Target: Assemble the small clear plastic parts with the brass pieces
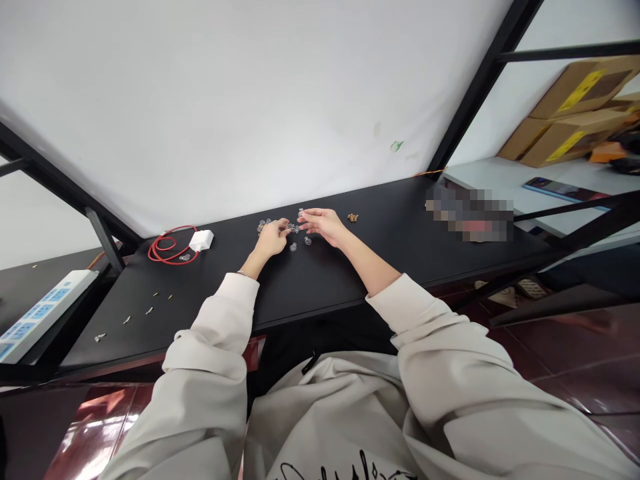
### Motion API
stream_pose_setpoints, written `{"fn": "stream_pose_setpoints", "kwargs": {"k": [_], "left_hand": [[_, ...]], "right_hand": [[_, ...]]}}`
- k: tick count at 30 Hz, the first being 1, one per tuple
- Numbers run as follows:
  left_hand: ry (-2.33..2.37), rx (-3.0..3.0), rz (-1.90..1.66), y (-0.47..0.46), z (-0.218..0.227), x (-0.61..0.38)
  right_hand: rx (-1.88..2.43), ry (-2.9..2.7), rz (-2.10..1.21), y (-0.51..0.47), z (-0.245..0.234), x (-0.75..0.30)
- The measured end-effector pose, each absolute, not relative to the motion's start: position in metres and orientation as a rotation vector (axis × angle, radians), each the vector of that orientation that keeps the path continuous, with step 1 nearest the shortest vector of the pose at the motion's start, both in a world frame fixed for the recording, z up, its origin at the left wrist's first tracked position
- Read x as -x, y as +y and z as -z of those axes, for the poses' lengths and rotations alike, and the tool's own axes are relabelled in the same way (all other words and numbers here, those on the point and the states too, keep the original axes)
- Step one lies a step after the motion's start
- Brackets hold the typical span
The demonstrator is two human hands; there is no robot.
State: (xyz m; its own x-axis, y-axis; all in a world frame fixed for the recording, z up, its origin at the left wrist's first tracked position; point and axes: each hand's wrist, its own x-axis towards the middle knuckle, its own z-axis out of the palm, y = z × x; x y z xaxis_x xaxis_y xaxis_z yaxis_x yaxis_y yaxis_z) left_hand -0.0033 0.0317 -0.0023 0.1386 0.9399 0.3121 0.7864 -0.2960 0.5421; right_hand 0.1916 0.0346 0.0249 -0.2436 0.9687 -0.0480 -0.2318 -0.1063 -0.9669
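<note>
Far out at nine o'clock from the hands lies a white power strip (35, 313). Right of it, on the black bench (400, 247), come scattered small metal bits (150, 310), a red cable coil (167, 247) and a white charger (201, 240) touching it. Next, the left hand (273, 239) rests on the bench, its grip closed in a thumb-and-forefinger pinch on what looks like one of the clear pieces (295, 245). These lie in a loose cluster between and just around both hands, at twelve o'clock from my seat. The right hand (325, 225), at three o'clock of the left, has its grip open, fingers loosely spread and tips at the cluster. Small brown pieces (353, 217) sit just beyond it at three o'clock. I judge a light pinch and wrists planted on the bench best, since such tiny parts could roll or skitter away.
</note>
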Motion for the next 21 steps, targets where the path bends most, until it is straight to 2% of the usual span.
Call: {"fn": "stream_pose_setpoints", "kwargs": {"k": [21], "left_hand": [[1.734, -2.245, -0.971, 0.022, 0.002, 0.002]], "right_hand": [[0.947, -1.138, -1.581, 0.036, -0.023, -0.191]]}}
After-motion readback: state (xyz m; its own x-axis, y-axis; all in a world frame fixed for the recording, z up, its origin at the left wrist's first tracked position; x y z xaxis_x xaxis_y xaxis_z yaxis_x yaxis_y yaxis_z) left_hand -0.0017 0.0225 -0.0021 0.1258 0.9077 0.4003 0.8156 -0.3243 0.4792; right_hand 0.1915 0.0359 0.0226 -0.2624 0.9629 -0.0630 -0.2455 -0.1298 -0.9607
